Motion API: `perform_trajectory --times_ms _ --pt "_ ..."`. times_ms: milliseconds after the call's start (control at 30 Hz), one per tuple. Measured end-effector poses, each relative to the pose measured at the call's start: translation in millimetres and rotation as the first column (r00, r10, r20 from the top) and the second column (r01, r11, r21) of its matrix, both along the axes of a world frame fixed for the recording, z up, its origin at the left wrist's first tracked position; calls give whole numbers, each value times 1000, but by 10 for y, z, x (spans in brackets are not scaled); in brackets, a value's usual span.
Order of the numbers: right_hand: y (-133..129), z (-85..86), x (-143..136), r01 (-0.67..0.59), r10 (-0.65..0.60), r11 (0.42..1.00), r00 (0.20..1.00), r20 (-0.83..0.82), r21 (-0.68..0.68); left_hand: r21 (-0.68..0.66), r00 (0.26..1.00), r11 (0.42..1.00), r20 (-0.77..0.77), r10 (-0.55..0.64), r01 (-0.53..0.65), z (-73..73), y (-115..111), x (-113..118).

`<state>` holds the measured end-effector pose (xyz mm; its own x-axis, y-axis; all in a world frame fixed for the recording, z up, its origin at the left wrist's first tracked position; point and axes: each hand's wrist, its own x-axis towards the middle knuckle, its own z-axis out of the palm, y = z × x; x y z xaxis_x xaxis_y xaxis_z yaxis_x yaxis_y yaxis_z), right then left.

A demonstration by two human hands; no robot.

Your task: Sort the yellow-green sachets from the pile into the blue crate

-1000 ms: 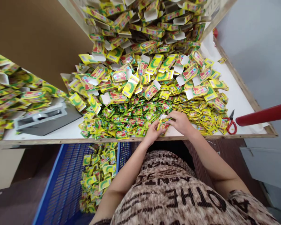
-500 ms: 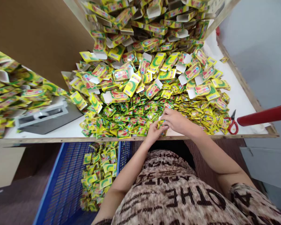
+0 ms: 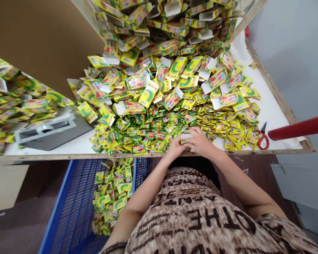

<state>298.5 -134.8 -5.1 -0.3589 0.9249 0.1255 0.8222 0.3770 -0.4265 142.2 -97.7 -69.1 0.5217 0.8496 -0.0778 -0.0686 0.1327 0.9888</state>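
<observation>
Close to the table's front edge, my left hand [image 3: 176, 148] is closed on a small carton [image 3: 186, 137] whose white inner flap shows. My right hand [image 3: 200, 143] meets it from the other side, fingers curled over the same carton, which they mostly hide. Right around the hands lie many small green and yellow sachets [image 3: 159, 135]. Farther back on the table is a heap of yellow and green cartons [image 3: 177, 68], several with white flaps standing open.
A blue crate [image 3: 60, 204] holding cartons stands below the table on the left. Red-handled scissors [image 3: 263, 137] and a red bar [image 3: 299, 127] are at the right. A grey metal-framed device [image 3: 55, 130] sits at the left, beside a large brown board [image 3: 42, 38].
My right hand has turned and dropped slightly, its fingers now laid across the carton. More of the white flap shows between the hands. The view has shifted a little.
</observation>
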Motion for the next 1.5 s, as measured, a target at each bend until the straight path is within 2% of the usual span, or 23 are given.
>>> perform_trajectory --times_ms 133,267,400,467,533,567,633,667,733,767,833,933,1000,1067,1167,1233,1367,1500 --pt "-74 -104 -2 40 -37 999 996 -85 36 15 1000 1000 -25 -14 14 -22 0 5" --pt "-207 -187 -38 257 -208 954 938 -278 155 -8 997 998 -39 -64 64 -26 13 8" --pt "-303 -166 -82 340 -280 936 875 -394 91 8 996 997 -41 -75 75 30 -11 -54" --pt "-317 -157 -96 401 -347 916 758 -552 -24 -6 997 997 -13 -74 74 80 -43 -116" --pt "-315 -176 -107 427 -446 876 537 -716 -225 -64 997 996 48 -65 68 123 -68 -179" --pt "-310 -192 -111 398 -493 854 409 -768 -336 -121 995 990 83 -60 70 140 -73 -203" --pt "-300 -222 -114 241 -561 823 196 -804 -515 -267 988 960 149 -49 88 173 -65 -230" --pt "-296 -228 -112 139 -584 811 128 -801 -569 -331 982 938 181 -47 106 191 -54 -235" --pt "-286 -220 -99 -30 -612 789 67 -788 -614 -409 969 900 240 -53 150 233 -28 -234" --pt "-280 -208 -90 -73 -618 780 65 -783 -621 -423 963 890 262 -58 168 253 -19 -232" --pt "-263 -183 -76 -79 -626 772 79 -776 -631 -425 953 882 291 -82 205 280 -19 -225" --pt "-221 -171 -76 -2 -653 752 130 -746 -659 -396 954 896 286 -86 200 261 -55 -202" --pt "-188 -178 -87 116 -629 777 196 -752 -619 -343 972 936 236 10 74 222 -79 -176" --pt "-158 -183 -98 230 -555 831 281 -783 -506 -232 978 967 154 139 -101 191 -89 -150" --pt "-127 -186 -110 258 -479 876 357 -802 -408 -7 970 970 26 243 -243 184 -87 -113" --pt "-114 -202 -122 269 -489 870 355 -797 -414 62 964 962 -6 267 -266 193 -89 -89" --pt "-107 -278 -156 307 -529 842 309 -790 -444 17 959 959 20 281 -281 192 -90 -47" --pt "-98 -321 -147 320 -545 828 268 -795 -460 62 967 965 28 252 -253 181 -47 -42"
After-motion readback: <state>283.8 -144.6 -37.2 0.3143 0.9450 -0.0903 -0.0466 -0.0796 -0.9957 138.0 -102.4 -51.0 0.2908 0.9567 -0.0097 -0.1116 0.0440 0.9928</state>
